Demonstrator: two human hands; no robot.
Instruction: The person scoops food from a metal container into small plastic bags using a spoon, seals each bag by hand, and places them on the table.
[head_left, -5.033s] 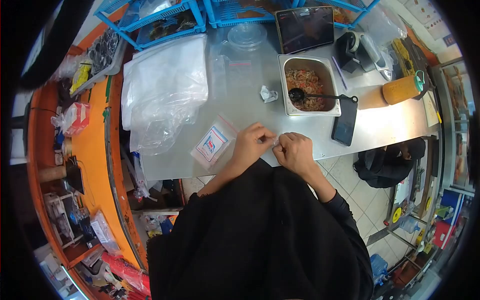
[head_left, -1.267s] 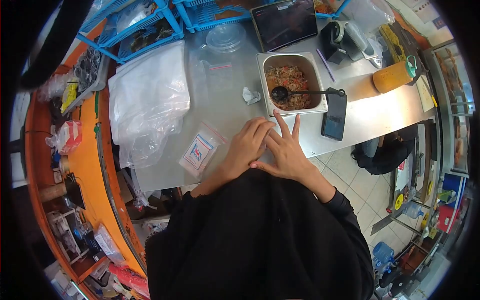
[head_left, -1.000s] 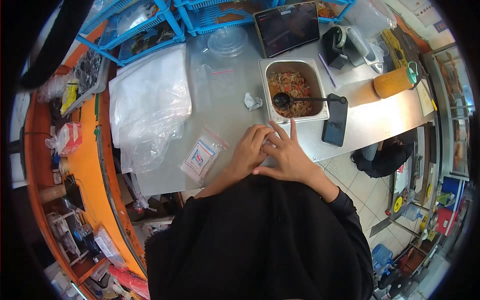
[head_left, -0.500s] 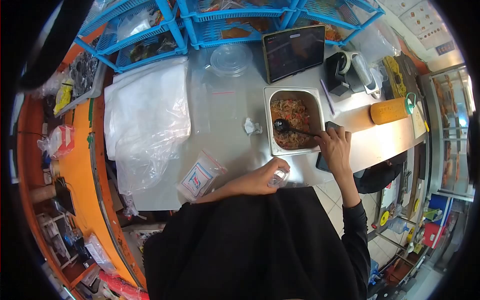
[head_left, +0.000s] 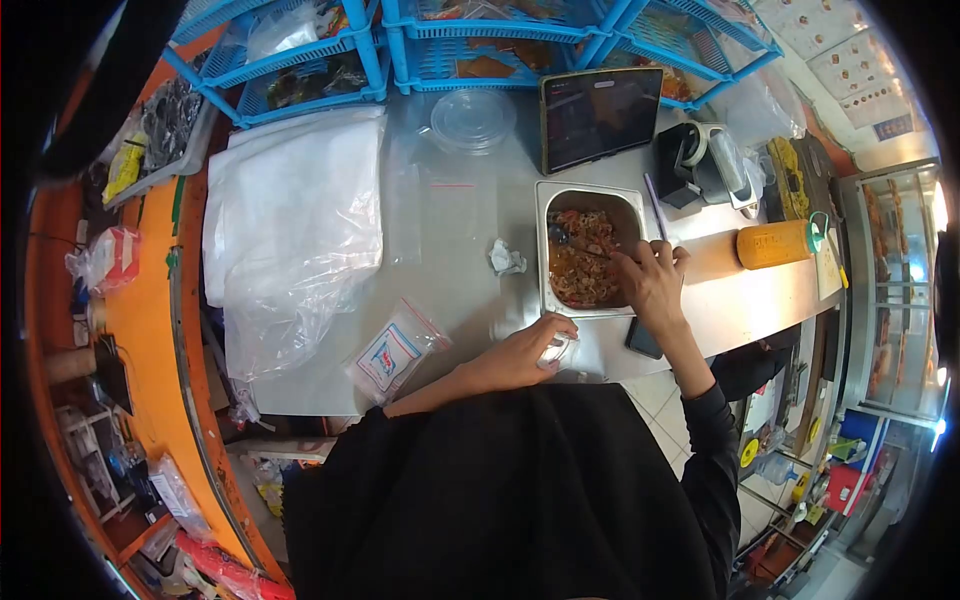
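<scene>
A steel pan (head_left: 548,290) of chopped food (head_left: 585,275) in reddish liquid stands on the metal table. My right hand (head_left: 654,287) is closed round the handle of a dark ladle (head_left: 560,234) at the pan's right side; the bowl of the ladle lies low in the food near the left wall and is partly hidden. In front of the pan, my left hand (head_left: 522,358) holds a small clear plastic cup (head_left: 558,350) near the table's front edge. A crumpled white tissue (head_left: 506,258) lies left of the pan.
White plastic bags (head_left: 295,220) and a printed zip bag (head_left: 392,355) lie to the left. Behind stand a tablet (head_left: 602,118), a clear round lid (head_left: 472,120) and blue racks (head_left: 490,75). A phone (head_left: 643,340), a pen (head_left: 656,205) and an orange bottle (head_left: 775,245) are on the right.
The ladle has gone deeper into the food, its bowl now less visible and nearer the pan's back left. My right hand has tilted with it. The whole view has shifted slightly.
</scene>
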